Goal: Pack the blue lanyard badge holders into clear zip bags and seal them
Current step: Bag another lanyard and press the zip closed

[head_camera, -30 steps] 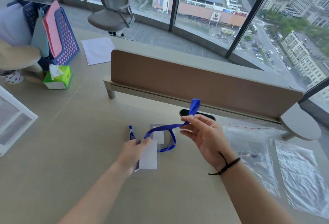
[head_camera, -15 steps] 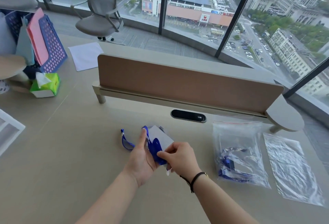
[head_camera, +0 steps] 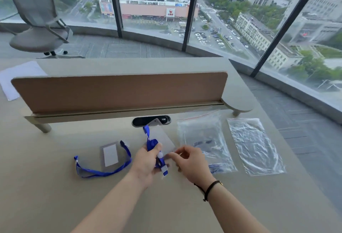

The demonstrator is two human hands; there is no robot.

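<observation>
Both forearms come in from the bottom edge and meet just below the middle of the desk (head_camera: 55, 186). The left hand (head_camera: 146, 160) has its fingers curled around a bunched-up blue lanyard (head_camera: 152, 144), thumb on top, with a white clip end poking out under the palm. The right hand (head_camera: 190, 160) sits right beside it at 3 o'clock, fingertips pinching the lower edge of the clear badge holder (head_camera: 163, 136) that tilts up toward 12. Black band on the right wrist.

The holder is a thin see-through plastic rectangle, pretty glossy. The lanyard is flat woven ribbon, bright blue.

At 9 o'clock from the hands a second badge holder (head_camera: 110, 156) lies flat with a white card inside, its own blue strap looped loosely round it on the desk. At 3 o'clock there's a zip bag (head_camera: 203, 140), crinkly clear plastic with something blue inside, and farther out an empty-looking zip bag (head_camera: 256, 147), both flat. At 12 sits a black oval cable port (head_camera: 140, 121), partly covered by the holder's top corner, then a brown felt-ish divider panel (head_camera: 118, 92). Grey mesh office chair (head_camera: 37, 19) way off at 10 by the windows.
</observation>
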